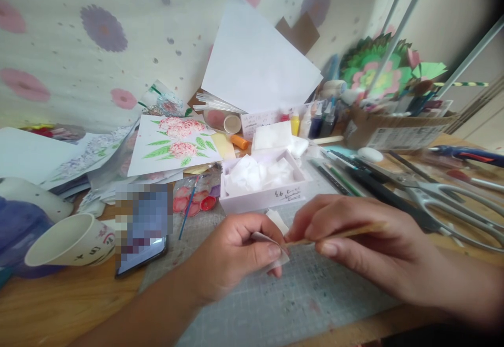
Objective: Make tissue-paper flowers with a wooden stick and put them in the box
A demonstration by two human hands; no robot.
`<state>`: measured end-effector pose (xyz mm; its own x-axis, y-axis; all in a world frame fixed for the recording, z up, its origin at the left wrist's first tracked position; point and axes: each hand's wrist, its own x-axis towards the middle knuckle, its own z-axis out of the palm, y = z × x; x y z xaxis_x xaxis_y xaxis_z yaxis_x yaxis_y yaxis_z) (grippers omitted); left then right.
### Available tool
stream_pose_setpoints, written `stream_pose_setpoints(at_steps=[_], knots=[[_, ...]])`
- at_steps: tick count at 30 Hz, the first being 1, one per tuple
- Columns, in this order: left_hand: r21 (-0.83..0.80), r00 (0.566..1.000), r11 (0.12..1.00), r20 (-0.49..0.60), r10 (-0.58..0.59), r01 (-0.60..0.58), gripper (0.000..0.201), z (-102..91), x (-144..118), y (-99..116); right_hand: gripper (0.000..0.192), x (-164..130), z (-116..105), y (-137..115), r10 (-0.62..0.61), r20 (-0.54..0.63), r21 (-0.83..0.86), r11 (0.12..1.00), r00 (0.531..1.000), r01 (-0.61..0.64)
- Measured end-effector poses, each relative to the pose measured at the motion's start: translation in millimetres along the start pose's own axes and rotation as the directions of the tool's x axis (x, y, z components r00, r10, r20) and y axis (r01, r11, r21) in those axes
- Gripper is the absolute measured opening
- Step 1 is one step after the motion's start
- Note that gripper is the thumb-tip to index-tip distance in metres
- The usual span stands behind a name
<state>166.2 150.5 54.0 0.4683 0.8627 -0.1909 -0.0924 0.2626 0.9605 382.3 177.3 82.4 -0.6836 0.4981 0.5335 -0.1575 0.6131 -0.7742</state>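
Note:
Pinched between the thumb and fingers of my left hand is a small, thin piece of white paper, partly hidden by the thumb. My right hand is closed on a thin tan stick. The stick's tip reaches the paper at my left fingertips; whether it presses into the paper I cannot tell. Both hands hover close together over a grey cutting mat. Just behind them a white box holds crumpled white paper pieces. Another white scrap shows between the hands.
On the left stand a paper cup and a propped phone. Red paint wells with a blue brush lie near the box. Flower paintings rest behind. Large scissors, pens and a cardboard box occupy the right.

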Motion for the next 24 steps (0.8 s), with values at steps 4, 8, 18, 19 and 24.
stream_pose_setpoints(at_steps=[4, 8, 18, 19, 24], knots=[[0.012, 1.0, 1.0, 0.004, 0.002, -0.002, 0.014, 0.5, -0.2, 0.0, 0.014, -0.7, -0.4, 0.6, 0.005, -0.007, 0.004, 1.0, 1.0, -0.005], [0.008, 1.0, 1.0, 0.015, 0.004, -0.004, 0.012, 0.0, -0.2, -1.2, 0.014, -0.2, -0.5, 1.0, 0.007, -0.005, -0.01, 1.0, 1.0, -0.007], [0.014, 1.0, 1.0, 0.004, -0.024, 0.024, 0.013, 0.6, 0.5, 0.1, 0.017, -0.4, -0.2, 0.7, 0.028, -0.004, 0.008, 1.0, 1.0, -0.028], [0.018, 1.0, 0.999, 0.003, -0.027, 0.027, 0.013, 0.7, 0.4, 0.1, 0.017, -0.4, -0.3, 0.9, 0.03, -0.006, 0.005, 1.0, 1.0, -0.03], [0.027, 0.999, 0.999, 0.013, -0.043, 0.043, 0.015, 0.2, -0.7, -0.2, 0.013, -1.6, -0.5, -0.1, 0.036, -0.006, -0.005, 0.999, 0.999, -0.037]])
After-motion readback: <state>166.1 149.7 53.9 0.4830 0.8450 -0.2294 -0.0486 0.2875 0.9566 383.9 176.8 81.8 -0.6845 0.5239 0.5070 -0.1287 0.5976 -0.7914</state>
